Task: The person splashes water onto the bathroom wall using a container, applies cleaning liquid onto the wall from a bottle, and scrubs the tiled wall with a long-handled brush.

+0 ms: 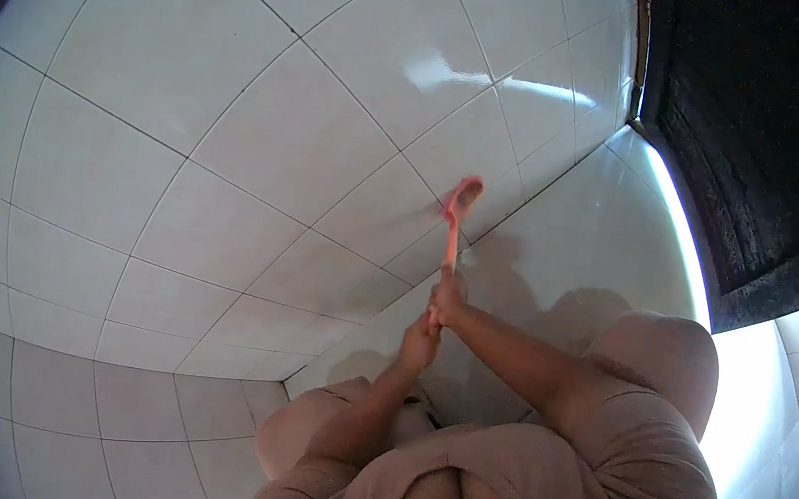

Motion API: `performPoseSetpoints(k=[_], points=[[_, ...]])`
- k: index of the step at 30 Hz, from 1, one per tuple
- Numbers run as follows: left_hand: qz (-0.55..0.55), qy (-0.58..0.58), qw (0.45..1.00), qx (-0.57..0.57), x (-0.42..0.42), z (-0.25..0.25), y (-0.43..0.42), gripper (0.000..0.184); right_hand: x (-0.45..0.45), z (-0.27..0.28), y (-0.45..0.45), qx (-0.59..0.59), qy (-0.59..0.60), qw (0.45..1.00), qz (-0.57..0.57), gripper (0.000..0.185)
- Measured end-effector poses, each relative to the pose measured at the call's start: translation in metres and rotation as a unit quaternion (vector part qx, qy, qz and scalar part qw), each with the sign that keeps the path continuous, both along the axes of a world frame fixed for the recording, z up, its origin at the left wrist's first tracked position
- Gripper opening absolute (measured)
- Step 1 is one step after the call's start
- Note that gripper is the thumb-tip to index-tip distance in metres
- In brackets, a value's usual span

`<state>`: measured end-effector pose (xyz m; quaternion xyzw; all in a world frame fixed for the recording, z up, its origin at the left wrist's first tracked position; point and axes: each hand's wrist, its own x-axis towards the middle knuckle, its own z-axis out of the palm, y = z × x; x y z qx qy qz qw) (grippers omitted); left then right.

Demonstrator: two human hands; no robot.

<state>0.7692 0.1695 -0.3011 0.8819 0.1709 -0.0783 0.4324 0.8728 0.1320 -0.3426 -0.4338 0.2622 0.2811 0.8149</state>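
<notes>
A pink long-handled scrub brush [453, 236] stands nearly upright in front of me, its head against or very close to the white tiled wall [254, 129]. My right hand [449, 298] is wrapped around the lower handle. Just below it, my left hand [421, 341] is closed too, pressed up against the right one at the handle's lower end. The fingers of both hands cover that end of the handle. The brush head looks slightly blurred, and its bristles are hard to make out.
Where the wall ends, a pale floor [583, 233] begins in front of my bent knees [657, 364]. A dark door [736, 143] stands at the right, with bright light along its lower edge. More tiled wall [57, 396] runs along the left.
</notes>
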Motion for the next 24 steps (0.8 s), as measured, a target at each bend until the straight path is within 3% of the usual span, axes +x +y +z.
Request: performPoseSetpoints(k=[1,3,5,8,11,12,14,16,17,18,21,22,24], points=[[-0.006,-0.048,0.999,0.002,0.003,0.008,0.012,0.038,0.001,0.009,0.008,0.048,-0.040,0.998,-0.024,0.032],[-0.007,-0.099,0.995,0.002,0.012,0.034,0.027,0.035,0.001,0.079,0.006,0.100,-0.135,0.985,-0.033,0.032],[0.023,-0.178,0.984,0.023,0.020,0.080,0.021,0.033,0.010,0.118,0.011,0.128,-0.296,0.946,-0.018,0.036],[0.028,-0.196,0.980,-0.024,0.029,0.088,0.024,0.035,0.012,0.173,-0.010,0.153,-0.286,0.945,0.041,0.037],[0.004,-0.154,0.986,0.061,0.025,0.070,0.023,0.032,0.011,0.120,0.007,0.075,-0.271,0.960,-0.013,0.037],[-0.009,-0.148,0.986,0.082,0.021,0.045,0.027,0.035,0.011,0.077,0.021,-0.025,-0.312,0.948,-0.057,0.036],[-0.024,-0.170,0.983,0.071,0.007,-0.013,0.030,0.040,0.005,-0.011,0.042,-0.147,-0.269,0.948,-0.084,0.036],[-0.022,-0.195,0.980,0.035,0.001,-0.046,0.023,0.041,-0.001,-0.034,0.024,-0.171,-0.186,0.966,-0.061,0.037],[-0.030,-0.108,0.993,0.031,-0.001,-0.056,0.021,0.045,-0.003,-0.042,0.011,-0.085,-0.061,0.994,-0.031,0.037],[-0.039,-0.020,0.999,0.029,-0.003,-0.053,0.018,0.048,-0.006,-0.038,0.003,0.005,0.065,0.998,-0.001,0.037],[-0.075,-0.108,0.986,0.107,-0.003,-0.030,0.021,0.052,-0.005,-0.016,0.004,0.075,0.079,0.992,0.061,0.032],[-0.075,-0.109,0.985,0.109,-0.004,-0.015,0.026,0.052,-0.006,0.000,0.008,0.077,0.078,0.992,0.061,0.032],[-0.046,-0.198,0.979,-0.001,-0.003,0.021,0.040,0.045,-0.009,0.055,0.018,0.113,-0.057,0.992,0.007,0.033]])
